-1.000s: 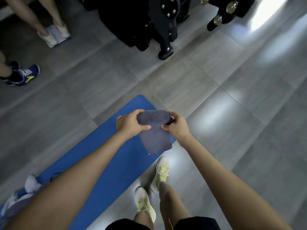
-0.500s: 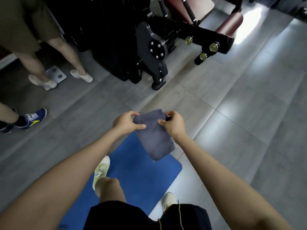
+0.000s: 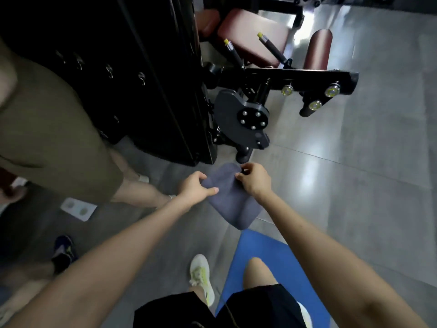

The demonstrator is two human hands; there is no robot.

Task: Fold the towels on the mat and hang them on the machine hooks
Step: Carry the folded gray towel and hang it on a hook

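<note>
At mid-frame, the left hand [image 3: 194,190] and right hand [image 3: 255,179] each pinch an upper corner of the folded grey towel [image 3: 233,204], which hangs below their curled fingers above the floor [image 3: 354,185], below the black machine [image 3: 146,86].

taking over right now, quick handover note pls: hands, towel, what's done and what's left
Left hand and right hand each pinch a top corner of the grey towel, held folded in the air.
The mat lies below, at the feet; no other towels in view.
Done: this towel looks folded.
Left: hang it on a hook of the black machine ahead; hooks in view look bare.
</note>
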